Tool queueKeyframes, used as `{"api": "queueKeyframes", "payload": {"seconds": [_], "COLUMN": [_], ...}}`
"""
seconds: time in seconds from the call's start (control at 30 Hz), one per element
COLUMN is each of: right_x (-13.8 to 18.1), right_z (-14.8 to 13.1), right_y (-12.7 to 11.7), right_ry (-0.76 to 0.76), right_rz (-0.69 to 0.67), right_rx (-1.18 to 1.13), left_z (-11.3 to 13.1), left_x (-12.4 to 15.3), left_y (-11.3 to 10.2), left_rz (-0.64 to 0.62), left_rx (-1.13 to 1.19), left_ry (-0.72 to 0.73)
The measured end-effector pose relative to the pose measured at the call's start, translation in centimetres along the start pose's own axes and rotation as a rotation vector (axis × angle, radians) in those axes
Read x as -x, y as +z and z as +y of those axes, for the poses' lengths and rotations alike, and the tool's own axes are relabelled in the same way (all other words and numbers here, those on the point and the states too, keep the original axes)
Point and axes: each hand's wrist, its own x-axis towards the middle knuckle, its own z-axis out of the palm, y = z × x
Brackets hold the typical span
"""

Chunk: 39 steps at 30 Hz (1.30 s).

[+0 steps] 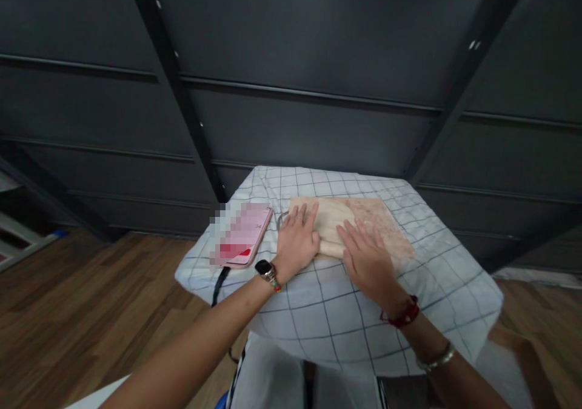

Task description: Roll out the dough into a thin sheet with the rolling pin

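A soft-looking beige sheet [334, 216] lies flat on a pinkish mottled rectangular mat or board [386, 226]. Along the sheet's near edge runs a thick beige roll [331, 249]; whether it is dough, clay or cloth I cannot tell. My left hand [296, 237] rests palm down over the roll's left end, fingers stretched forward and apart. On the other side, my right hand [367, 256] lies flat over the roll's right end, its fingers extended across the sheet and the board. Both palms hide the ends of the roll.
A pink-edged phone [260, 232], partly blurred out, lies left of the board. A black cable [220, 285] hangs over the table's left edge. White checked cloth [318, 312] covers the small table. Behind it rises a dark panelled wall [300, 127]; the floor [136, 282] is wooden.
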Motion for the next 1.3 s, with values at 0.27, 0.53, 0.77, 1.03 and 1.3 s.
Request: {"api": "queueKeyframes", "payload": {"seconds": [0.27,0.53,0.77,1.03,1.3], "right_x": [1.9,-1.2,-5.7,-7.3,-7.4], "right_z": [-0.9,1.2,4.3,6.8,6.5], "right_y": [0.9,-3.0,-2.8,0.8,3.3], "right_ry": [-0.068,-0.2,-0.185,-0.176,0.173], "right_rz": [0.029,0.0,-0.066,-0.178,-0.178], "right_rx": [0.111,0.202,-0.011,-0.387,-0.241], "left_z": [-0.6,-1.2,-1.5,-2.2,-1.5], "left_x": [1.8,-0.5,-6.0,-8.5,-10.3], "left_y": [0.1,-2.0,-2.5,1.1,1.8], "left_rz": [0.085,0.105,0.123,-0.245,-0.35], "left_rx": [0.001,0.068,0.065,0.054,0.169], "left_ry": [0.11,0.119,0.101,0.193,-0.014]}}
